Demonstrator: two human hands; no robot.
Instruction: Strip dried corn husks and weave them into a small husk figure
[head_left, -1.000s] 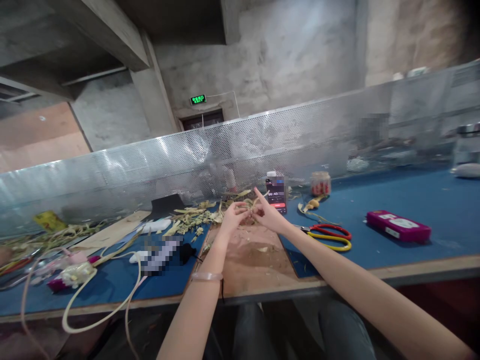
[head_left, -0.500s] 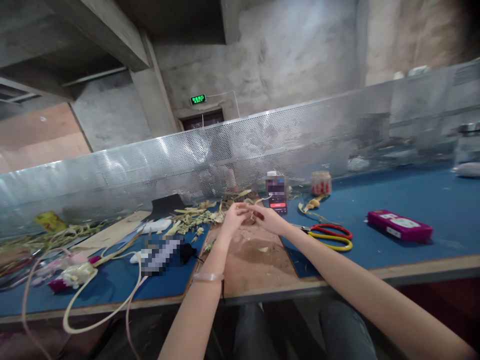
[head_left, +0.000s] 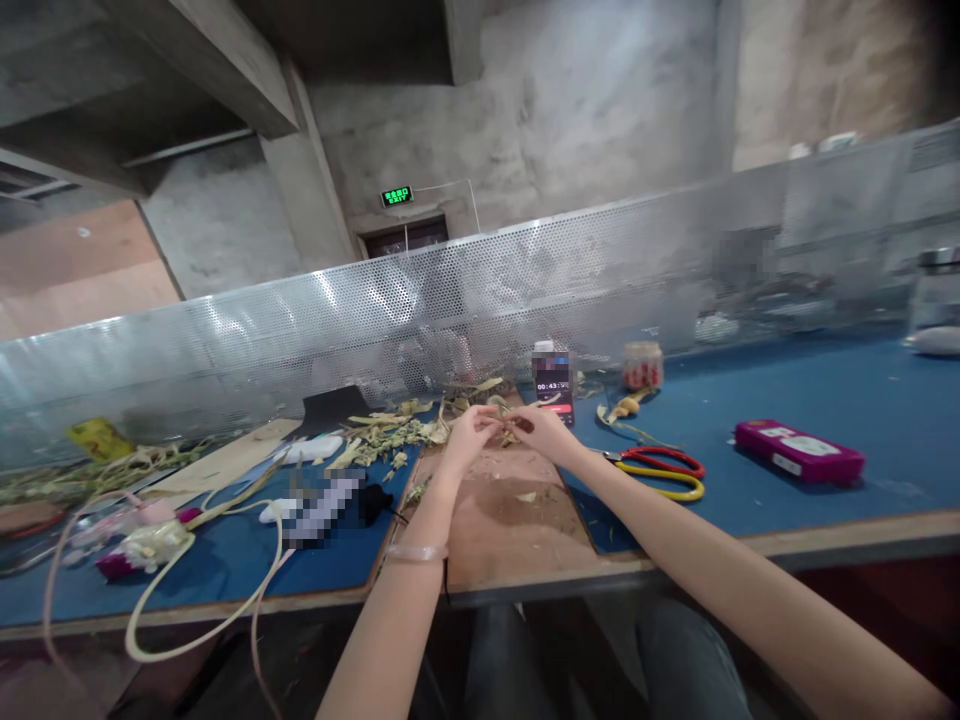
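Note:
Over the far part of a brown wooden board (head_left: 517, 530), my two hands meet almost fingertip to fingertip. My left hand (head_left: 466, 442) is closed in a pinch, and so is my right hand (head_left: 541, 432). Between the fingertips is a thin, pale greenish strip (head_left: 504, 411) that looks like dried plant; the fingers hide much of it. Scraps of dried plant (head_left: 390, 437) lie in a heap left of my left hand. Just behind my right hand, a phone (head_left: 553, 380) stands upright with a running timer on its screen.
Scissors with red and yellow handles (head_left: 664, 472) lie right of the board, near a purple box (head_left: 799, 452). A jar (head_left: 643, 367) stands at the back. Looped pale cords (head_left: 150, 655) hang over the front edge at left. A perforated metal screen (head_left: 360, 300) borders the far side.
My fingertips have shifted slightly around the strip. Both arms stay in nearly the same place, and the things on the table have not moved.

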